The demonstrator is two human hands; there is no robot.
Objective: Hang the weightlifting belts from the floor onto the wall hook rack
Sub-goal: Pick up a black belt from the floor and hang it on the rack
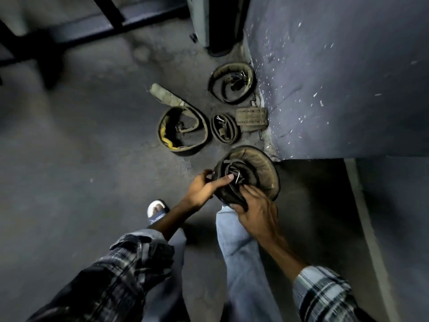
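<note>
Centre of frame: left hand (201, 187) and right hand (256, 209), fingers curled, grip a coiled belt (249, 172); three more coiled belts (183, 131) lie on the floor (81, 135) above it.

A dim indoor corner seen from above. A grey concrete floor (76, 140), worn and blotchy, fills the left and centre of the frame. On the right rises a blue-grey painted wall (343, 73), its surface chipped with many small white flecks; its base meets the floor along a rough, crumbling edge. Lower right, the wall steps back into a darker recess (308, 205). Across the upper left runs a dark metal frame (92, 29) of bars. At top centre stands a pale upright panel (197, 17).
</note>
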